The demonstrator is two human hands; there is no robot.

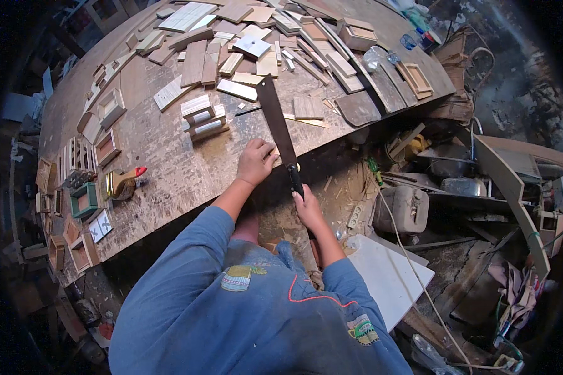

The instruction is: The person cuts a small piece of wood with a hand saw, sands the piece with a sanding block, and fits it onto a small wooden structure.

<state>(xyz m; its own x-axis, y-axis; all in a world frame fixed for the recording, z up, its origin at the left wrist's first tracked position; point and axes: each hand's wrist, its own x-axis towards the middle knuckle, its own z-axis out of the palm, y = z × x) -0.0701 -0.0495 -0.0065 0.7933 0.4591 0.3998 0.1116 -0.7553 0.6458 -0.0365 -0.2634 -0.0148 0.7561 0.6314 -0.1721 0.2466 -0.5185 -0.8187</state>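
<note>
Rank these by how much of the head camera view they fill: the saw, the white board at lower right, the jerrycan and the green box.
1. White board: largest.
2. Saw and jerrycan: too alike in area to rank, one long and thin, the other squat.
3. Green box: smallest.

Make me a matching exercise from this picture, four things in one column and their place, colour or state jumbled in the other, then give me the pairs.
Column one:
1. Handsaw
2. Left hand
3. Paintbrush
4. Flat panel at ground level

Column two:
A. White, to the right of the person
B. By the near edge of the wooden table, beside the blade
C. Gripped by the right hand
D. Left part of the table, with a red-tipped handle

Pairs: 1-C, 2-B, 3-D, 4-A
</note>
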